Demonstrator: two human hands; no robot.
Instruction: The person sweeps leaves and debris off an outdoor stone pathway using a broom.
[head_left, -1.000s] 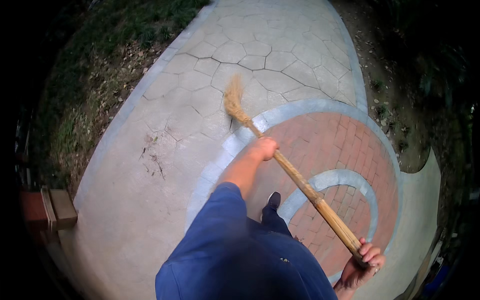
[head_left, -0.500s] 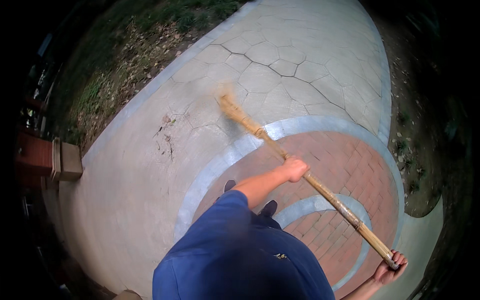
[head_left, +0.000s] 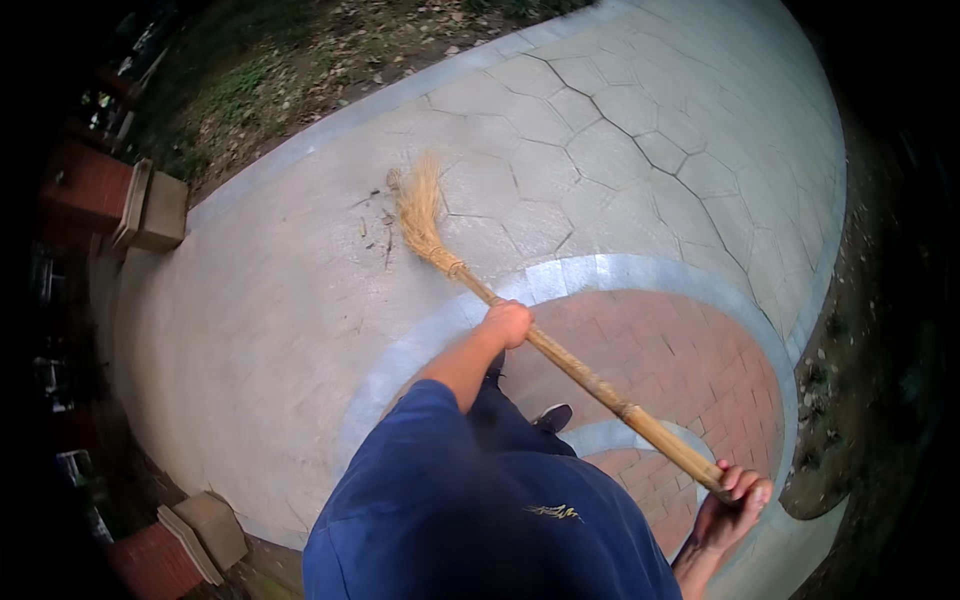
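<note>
A straw broom (head_left: 580,372) with a long bamboo-like handle slants across the view, its bristles out to the far left and its butt end at the near right. My left hand (head_left: 508,324) is wrapped round the handle a little below the bound straw head. At the butt end, the fingers of my right hand (head_left: 736,500) close over the top of the handle. The bristle head (head_left: 420,208) meets the pavement beside a small scatter of dry leaf and twig bits (head_left: 385,220), just to their right.
A brick circle with pale stone rings (head_left: 650,345) lies under my feet, within grey patterned paving (head_left: 250,330). Leaf-strewn planted ground (head_left: 290,80) borders the far left; a dark bed (head_left: 840,420) borders the right. Brick-and-stone pillars (head_left: 160,210) stand along the left.
The broom head has swung left, right up to the debris, and its bristles now bend. Both hands have moved left with the handle, and the body has turned and stepped.
</note>
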